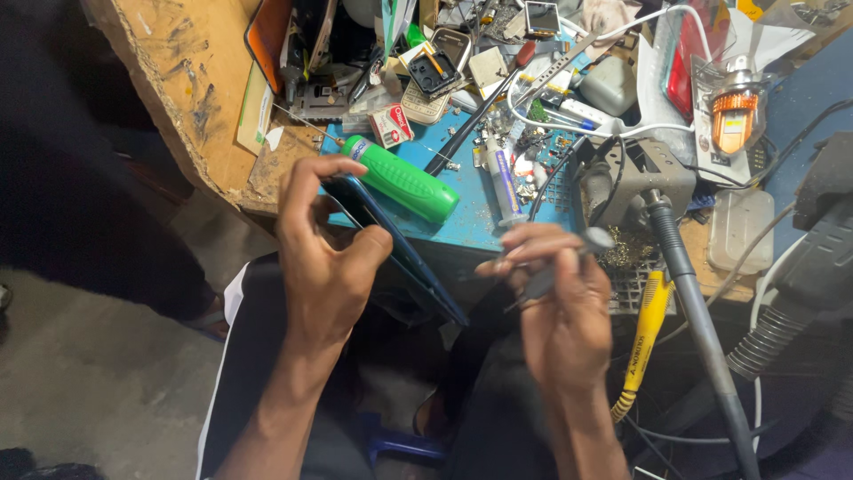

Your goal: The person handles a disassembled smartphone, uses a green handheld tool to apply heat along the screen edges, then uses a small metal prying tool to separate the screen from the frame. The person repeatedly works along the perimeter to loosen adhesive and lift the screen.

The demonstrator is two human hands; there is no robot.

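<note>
Cluttered blue mat (pixel 462 222) on scarred wooden bench (pixel 178 62)

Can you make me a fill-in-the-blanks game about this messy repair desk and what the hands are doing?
1. The left hand holds a flat dark phone by its ____.
2. The fat screwdriver handle lying on the blue mat is coloured ____.
3. The right hand pinches a thin grey ____.
4. The tool hanging off the desk edge near the right hand has a ____ handle.

Missing words: edges; green; tool; yellow
</note>
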